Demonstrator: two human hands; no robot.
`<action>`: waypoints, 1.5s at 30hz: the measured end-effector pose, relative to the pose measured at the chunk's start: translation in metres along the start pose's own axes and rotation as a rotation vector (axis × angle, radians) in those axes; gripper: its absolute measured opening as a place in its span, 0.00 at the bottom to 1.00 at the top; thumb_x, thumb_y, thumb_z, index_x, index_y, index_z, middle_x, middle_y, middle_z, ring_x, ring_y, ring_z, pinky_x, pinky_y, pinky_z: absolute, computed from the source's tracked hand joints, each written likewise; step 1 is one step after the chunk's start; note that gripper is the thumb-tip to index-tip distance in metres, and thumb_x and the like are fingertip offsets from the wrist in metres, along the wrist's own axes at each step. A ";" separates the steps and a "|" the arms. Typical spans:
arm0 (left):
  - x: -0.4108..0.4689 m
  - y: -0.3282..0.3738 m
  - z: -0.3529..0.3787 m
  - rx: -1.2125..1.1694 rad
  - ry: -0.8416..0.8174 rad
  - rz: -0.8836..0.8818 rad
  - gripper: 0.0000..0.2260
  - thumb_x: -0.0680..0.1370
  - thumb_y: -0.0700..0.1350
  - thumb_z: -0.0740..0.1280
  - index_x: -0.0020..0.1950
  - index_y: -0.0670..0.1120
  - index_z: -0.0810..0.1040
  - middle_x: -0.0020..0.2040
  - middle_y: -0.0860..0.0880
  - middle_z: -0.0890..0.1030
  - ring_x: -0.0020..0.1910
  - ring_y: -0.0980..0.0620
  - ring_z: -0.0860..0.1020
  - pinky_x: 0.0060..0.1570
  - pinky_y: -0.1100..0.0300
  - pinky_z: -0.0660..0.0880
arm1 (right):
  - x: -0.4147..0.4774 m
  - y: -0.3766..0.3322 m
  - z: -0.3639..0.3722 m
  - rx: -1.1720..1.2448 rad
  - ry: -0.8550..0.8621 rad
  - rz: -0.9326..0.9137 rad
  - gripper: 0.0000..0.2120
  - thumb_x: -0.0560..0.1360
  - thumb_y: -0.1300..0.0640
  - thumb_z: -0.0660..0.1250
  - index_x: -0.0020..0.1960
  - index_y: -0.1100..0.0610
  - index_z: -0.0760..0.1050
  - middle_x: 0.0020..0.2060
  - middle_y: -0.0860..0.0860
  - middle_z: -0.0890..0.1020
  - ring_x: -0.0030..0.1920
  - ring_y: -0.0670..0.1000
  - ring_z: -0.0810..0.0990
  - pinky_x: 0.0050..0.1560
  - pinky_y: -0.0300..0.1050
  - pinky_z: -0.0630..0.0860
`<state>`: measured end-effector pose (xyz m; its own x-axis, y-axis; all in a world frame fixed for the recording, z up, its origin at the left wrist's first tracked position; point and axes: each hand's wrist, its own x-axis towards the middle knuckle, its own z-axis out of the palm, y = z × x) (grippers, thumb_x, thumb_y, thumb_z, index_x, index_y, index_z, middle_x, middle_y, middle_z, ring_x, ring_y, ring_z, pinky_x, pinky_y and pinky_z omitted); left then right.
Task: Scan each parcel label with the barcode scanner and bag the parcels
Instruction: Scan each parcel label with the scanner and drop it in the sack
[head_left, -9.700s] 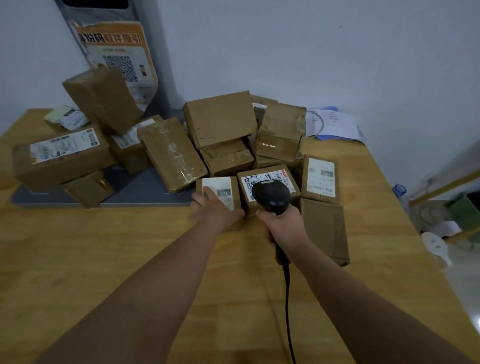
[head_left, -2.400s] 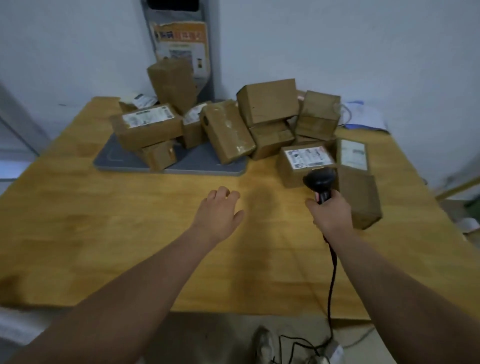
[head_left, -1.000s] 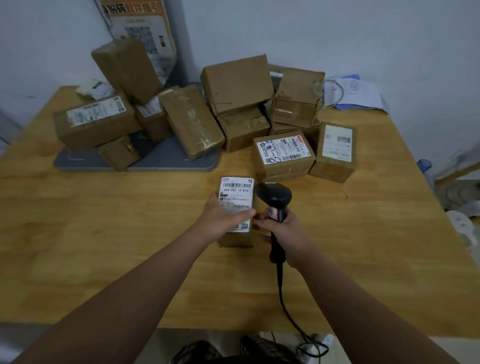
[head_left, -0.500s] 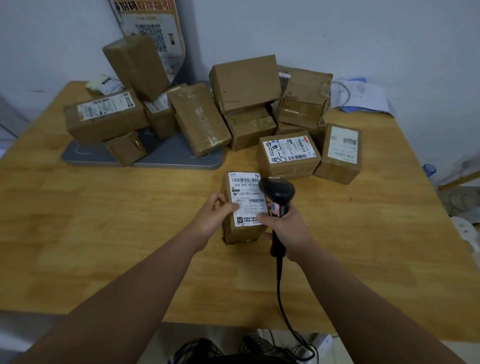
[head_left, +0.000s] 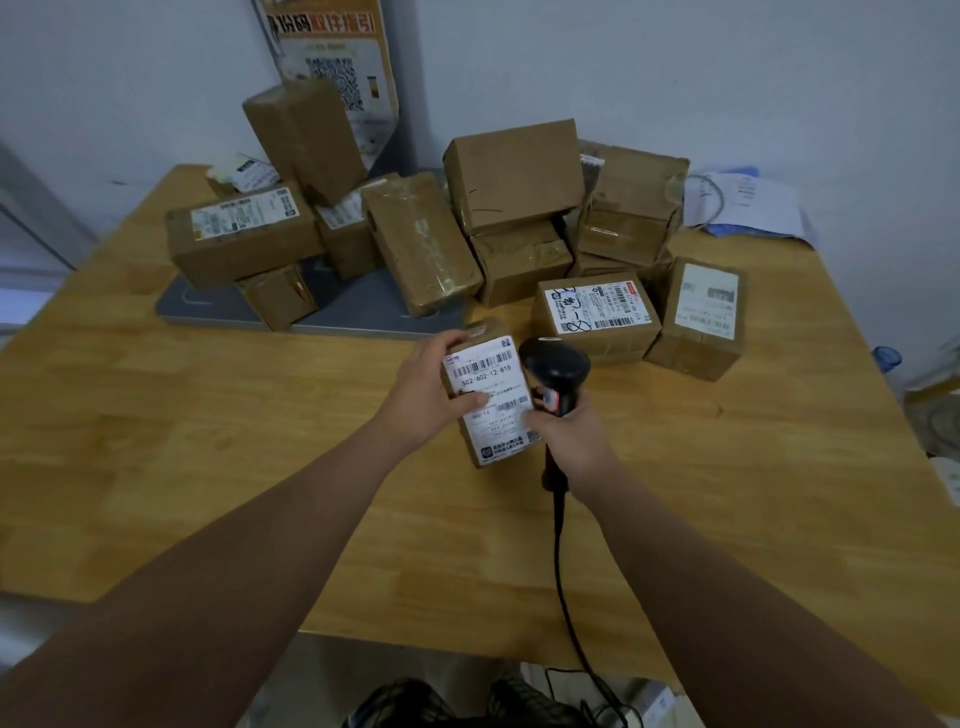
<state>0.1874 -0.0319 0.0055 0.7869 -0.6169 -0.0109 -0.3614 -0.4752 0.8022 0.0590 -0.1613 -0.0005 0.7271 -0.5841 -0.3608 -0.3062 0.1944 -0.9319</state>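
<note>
A small brown parcel (head_left: 491, 395) with a white barcode label facing up is held over the middle of the wooden table (head_left: 208, 441). My left hand (head_left: 428, 389) grips its left side, thumb lying across the label. My right hand (head_left: 569, 434) holds the handle of a black barcode scanner (head_left: 553, 364), whose head sits right beside the parcel's upper right corner. The scanner's cable (head_left: 561, 571) runs down off the table's front edge. Two more labelled parcels lie behind: one (head_left: 597, 314) with handwriting on its label and one (head_left: 701, 317) further right.
Several brown parcels (head_left: 514, 176) are piled at the back of the table, some on a grey flat scale platform (head_left: 208, 312). Papers (head_left: 748, 208) lie at the back right corner. A poster with a QR code (head_left: 337, 62) leans on the wall.
My left hand has lifted the small parcel and tilted its label up toward me. The scanner in my right hand stays close beside it.
</note>
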 end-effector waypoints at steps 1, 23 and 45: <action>0.002 0.002 0.002 0.002 0.020 -0.008 0.34 0.68 0.42 0.78 0.70 0.50 0.66 0.61 0.52 0.71 0.61 0.50 0.73 0.61 0.48 0.75 | 0.000 -0.002 -0.003 -0.039 0.048 -0.019 0.16 0.73 0.65 0.70 0.59 0.59 0.72 0.45 0.48 0.81 0.43 0.45 0.80 0.36 0.34 0.73; 0.026 0.011 0.012 0.001 -0.002 -0.078 0.39 0.69 0.44 0.77 0.74 0.47 0.59 0.71 0.45 0.59 0.70 0.47 0.65 0.67 0.49 0.71 | -0.047 -0.014 -0.019 -0.273 -0.019 -0.183 0.10 0.76 0.53 0.68 0.43 0.60 0.73 0.30 0.56 0.77 0.27 0.50 0.76 0.27 0.40 0.74; 0.030 0.013 0.017 -0.012 0.006 -0.084 0.38 0.70 0.43 0.77 0.74 0.48 0.59 0.71 0.46 0.58 0.69 0.47 0.66 0.65 0.52 0.71 | -0.051 -0.015 -0.023 -0.225 -0.024 -0.218 0.08 0.77 0.56 0.68 0.42 0.58 0.73 0.29 0.55 0.75 0.27 0.51 0.75 0.26 0.39 0.74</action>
<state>0.1974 -0.0674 0.0057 0.8174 -0.5712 -0.0749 -0.2879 -0.5175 0.8058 0.0130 -0.1528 0.0329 0.8041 -0.5736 -0.1562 -0.2674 -0.1144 -0.9568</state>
